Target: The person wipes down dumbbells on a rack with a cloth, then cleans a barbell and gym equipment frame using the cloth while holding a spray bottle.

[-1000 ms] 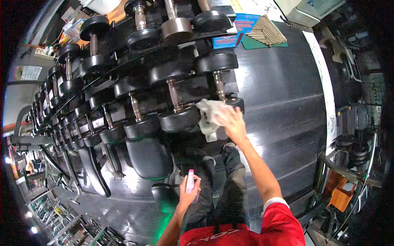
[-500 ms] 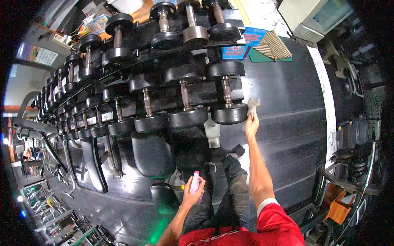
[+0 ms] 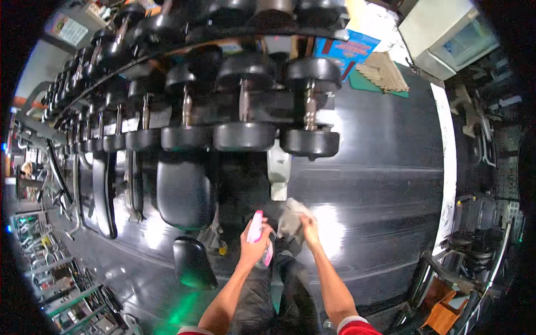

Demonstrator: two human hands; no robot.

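My left hand is wrapped round a pink and white spray bottle, held upright low in front of my body. Just to its right, my right hand grips a greyish cloth that hangs loosely from the fingers. The cloth is close to the bottle, with a small gap between them. Beyond both hands, the end dumbbell of the lower row rests on the rack, touched by neither hand. A pale rack foot stands on the floor beneath it.
Several black dumbbells fill two rack tiers running left. Padded benches stand before the rack. Blue printed cardboard and a brown slatted piece lie at the rack's right end. A white cabinet stands far right.
My right hand has drawn the cloth away from the end dumbbell, back towards my body and beside the spray bottle. The left hand still holds the bottle. The view has shifted slightly.
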